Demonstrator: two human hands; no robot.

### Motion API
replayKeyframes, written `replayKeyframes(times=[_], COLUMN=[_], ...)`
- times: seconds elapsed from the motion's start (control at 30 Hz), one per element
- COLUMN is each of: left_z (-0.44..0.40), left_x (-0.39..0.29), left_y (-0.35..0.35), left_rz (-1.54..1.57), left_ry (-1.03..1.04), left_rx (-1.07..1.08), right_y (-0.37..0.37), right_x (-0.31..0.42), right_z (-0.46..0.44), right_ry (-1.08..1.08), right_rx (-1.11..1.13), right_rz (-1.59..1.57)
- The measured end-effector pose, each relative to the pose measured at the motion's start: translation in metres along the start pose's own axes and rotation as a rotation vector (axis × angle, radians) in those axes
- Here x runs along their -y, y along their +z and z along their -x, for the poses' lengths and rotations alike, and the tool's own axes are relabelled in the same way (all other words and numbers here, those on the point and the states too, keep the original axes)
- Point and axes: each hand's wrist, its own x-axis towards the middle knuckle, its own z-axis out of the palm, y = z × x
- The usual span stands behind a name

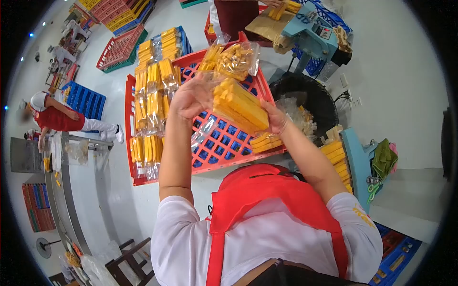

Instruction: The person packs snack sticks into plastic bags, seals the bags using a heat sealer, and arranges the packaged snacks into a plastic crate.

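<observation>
Over a red crate, a clear plastic bag of yellow sticks point(238, 106) is held between my two hands, tilted. My left hand point(192, 97) is at the bag's upper left end, its palm partly showing and its fingers partly hidden at the film. Around the lower right end of the bundle, my right hand point(275, 117) is closed. Just beyond lies another clear bag with loose yellow pieces point(236, 59). A small pile of yellow sticks point(265, 142) rests below my right hand, on the crate's near side.
Packed bags of yellow sticks point(155, 107) line the left of the red crate point(210, 164). A black-lined bin point(317, 102) stands right, near blue-green machines point(312, 40) point(360, 162). A co-worker point(59, 112) is at a metal table left; another person's apron point(236, 19) shows ahead.
</observation>
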Motion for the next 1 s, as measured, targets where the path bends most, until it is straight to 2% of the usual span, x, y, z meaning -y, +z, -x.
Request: replayKeyframes(times=[0.03, 0.1, 0.13, 0.17, 0.2, 0.23, 0.3, 0.4, 0.43, 0.5, 0.57, 0.63, 0.7, 0.73, 0.8, 0.83, 0.9, 0.93, 0.97, 1.0], left_z=[-0.006, -0.014, -0.014, -0.014, -0.015, -0.018, -0.025, -0.025, -0.024, -0.019, -0.016, -0.012, -0.010, -0.011, -0.013, -0.010, -0.004, -0.001, -0.001, -0.001], left_x=[0.004, 0.014, 0.021, 0.031, 0.044, 0.057, 0.079, 0.093, 0.097, 0.107, 0.117, 0.125, 0.130, 0.132, 0.134, 0.134, 0.129, 0.126, 0.125, 0.123], left_y=[0.007, 0.029, 0.046, 0.062, 0.073, 0.081, 0.093, 0.108, 0.111, 0.119, 0.124, 0.130, 0.133, 0.131, 0.126, 0.124, 0.127, 0.135, 0.136, 0.136], left_rz=[-0.019, -0.042, -0.041, -0.038, -0.176, -0.178, -0.409, -0.445, -0.494, -0.564, -0.896, -0.850, -0.882, -0.879, -0.948, -0.947, -0.960, -0.799, -0.798, -0.723], left_ry=[0.047, 0.090, 0.192, 0.291, 0.351, 0.338, 0.541, 0.603, 0.652, 0.689, 0.824, 0.822, 0.867, 0.864, 1.030, 1.025, 0.875, 0.782, 0.782, 0.754], left_rx=[0.023, 0.057, 0.067, 0.081, 0.114, 0.133, -0.030, 0.046, 0.075, 0.109, 0.073, 0.057, -0.008, -0.004, 0.049, 0.051, 0.011, 0.074, 0.075, 0.085], right_y=[0.012, 0.032, 0.030, 0.026, 0.022, 0.021, 0.021, 0.024, 0.026, 0.032, 0.041, 0.044, 0.039, 0.035, 0.031, 0.032, 0.038, 0.043, 0.044, 0.044], right_x=[0.000, 0.003, 0.005, 0.008, 0.011, 0.013, 0.018, 0.019, 0.020, 0.020, 0.022, 0.023, 0.023, 0.023, 0.024, 0.023, 0.023, 0.023, 0.023, 0.024], right_z=[0.003, 0.014, 0.017, 0.020, 0.024, 0.028, 0.035, 0.052, 0.056, 0.060, 0.062, 0.063, 0.061, 0.060, 0.059, 0.061, 0.064, 0.066, 0.066, 0.066], right_ry=[-0.010, -0.177, -0.192, -0.223, -0.255, -0.277, -0.317, -0.340, -0.347, -0.439, -0.465, -0.501, -0.567, -0.570, -0.495, -0.497, -0.466, -0.457, -0.457, -0.382], right_rx=[0.001, -0.043, -0.045, 0.053, 0.150, 0.143, 0.216, 0.295, 0.290, 0.065, 0.030, -0.014, 0.225, 0.220, 0.247, 0.243, 0.263, 0.246, 0.245, 0.136], right_rz=[0.006, -0.097, -0.092, -0.188, -0.284, -0.278, -0.391, -0.389, -0.385, -0.160, -0.149, -0.131, -0.179, -0.178, -0.261, -0.263, -0.184, -0.139, -0.139, -0.023])
